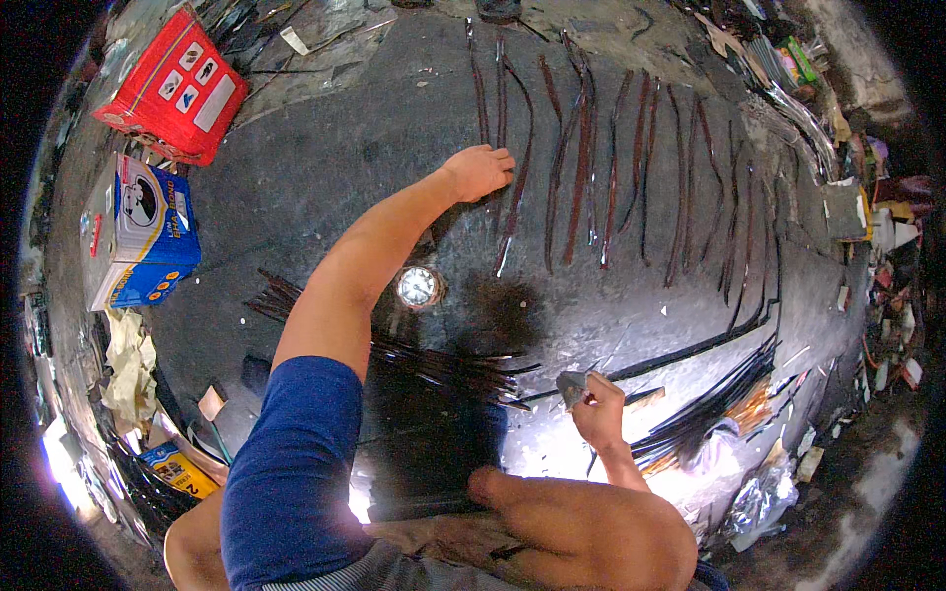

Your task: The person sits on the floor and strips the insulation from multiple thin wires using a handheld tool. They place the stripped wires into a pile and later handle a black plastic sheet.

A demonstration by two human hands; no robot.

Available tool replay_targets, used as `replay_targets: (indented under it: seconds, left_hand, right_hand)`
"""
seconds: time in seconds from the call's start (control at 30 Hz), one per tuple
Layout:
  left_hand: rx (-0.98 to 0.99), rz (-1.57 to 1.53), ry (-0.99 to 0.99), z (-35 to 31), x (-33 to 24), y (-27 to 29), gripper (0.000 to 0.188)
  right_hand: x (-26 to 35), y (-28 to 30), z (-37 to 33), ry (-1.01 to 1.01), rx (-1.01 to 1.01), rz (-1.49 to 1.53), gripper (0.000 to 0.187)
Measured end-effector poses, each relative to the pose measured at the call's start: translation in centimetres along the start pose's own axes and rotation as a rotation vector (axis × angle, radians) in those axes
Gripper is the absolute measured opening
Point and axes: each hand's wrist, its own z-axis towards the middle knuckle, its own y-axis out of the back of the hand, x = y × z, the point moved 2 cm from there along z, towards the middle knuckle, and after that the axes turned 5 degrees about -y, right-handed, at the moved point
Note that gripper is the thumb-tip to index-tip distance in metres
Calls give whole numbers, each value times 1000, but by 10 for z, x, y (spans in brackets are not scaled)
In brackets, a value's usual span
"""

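Observation:
Out in front, my left hand [480, 172] is closed at the lower end of a thin dark strip [502, 94], its fingertips bent down and partly hidden. Glossy brown-black strips [581, 158] lie side by side in a long row to its right. Nearer to me, my right hand [599, 412] grips a small grey flat piece [571, 387]; its exact kind is unclear. Between my arms stands a round open can [420, 287] with white, shiny contents. Behind my left arm, a bundle of dark strips [434, 362] lies on the dark sheet [325, 158].
A red box [177, 89] and a blue-and-white tin [148, 231] stand at the left, above crumpled paper [128, 364]. Another bundle of black strips [705, 409] lies at the lower right, near clear plastic [764, 502]. Scraps [892, 325] litter the right edge.

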Motion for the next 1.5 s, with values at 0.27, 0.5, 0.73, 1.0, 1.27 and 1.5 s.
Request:
replay_targets:
  seconds: [0.27,0.5,0.73,1.0,1.27,1.5]
  left_hand:
    - [119,-231,157,-28,-17,19,31]
    - [-281,-804,605,-93,-23,80,17]
    - [-810,-1497,489,-115,-58,228,8]
    - [-882,-1289,418,-153,-104,354,16]
    - [-1101,-1762,476,-228,-97,337,21]
    - [-1702,-1908,558,-370,-37,283,22]
  right_hand:
    - [-4,-8,11,103,54,-54,11]
    - [7,-23,60,175,-103,-27,12]
    - [204,-5,141,427,-203,659,34]
    - [300,15,124,600,-252,903,20]
    - [283,51,95,315,451,1694,22]
    - [178,101,84,317,387,1991,22]
